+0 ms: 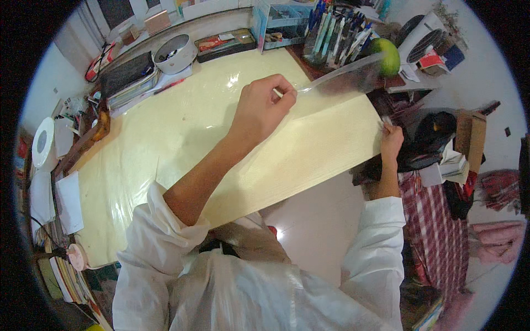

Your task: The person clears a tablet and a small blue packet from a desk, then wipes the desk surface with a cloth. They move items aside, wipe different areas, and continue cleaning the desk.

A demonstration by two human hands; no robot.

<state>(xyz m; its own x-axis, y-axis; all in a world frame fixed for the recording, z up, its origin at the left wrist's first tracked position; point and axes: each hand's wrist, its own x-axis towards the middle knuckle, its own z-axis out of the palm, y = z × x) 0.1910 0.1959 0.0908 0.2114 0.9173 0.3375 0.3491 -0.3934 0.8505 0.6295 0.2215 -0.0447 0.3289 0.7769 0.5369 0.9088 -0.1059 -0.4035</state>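
My left hand (265, 103) is raised over the middle of a pale yellow tabletop (298, 165), its fingers pinching the edge of a clear plastic sheet (343, 78). That sheet is lifted and folded back from the right part of the table, its raised edge running from my fingers towards a green fruit (385, 58). Glossy reflections show clear plastic lying over the left part. At the table's right edge, my right hand (391, 140) has its fingers closed on a small whitish thing (386, 121), too blurred to name.
A holder packed with pens (337, 41) stands at the back right, beside a blue organizer (283, 29). A white bowl (176, 56) and stacked books (132, 87) line the back. Right of the table are a black bag (430, 136) and checked cloth (439, 231). White paper (71, 202) lies at the left edge.
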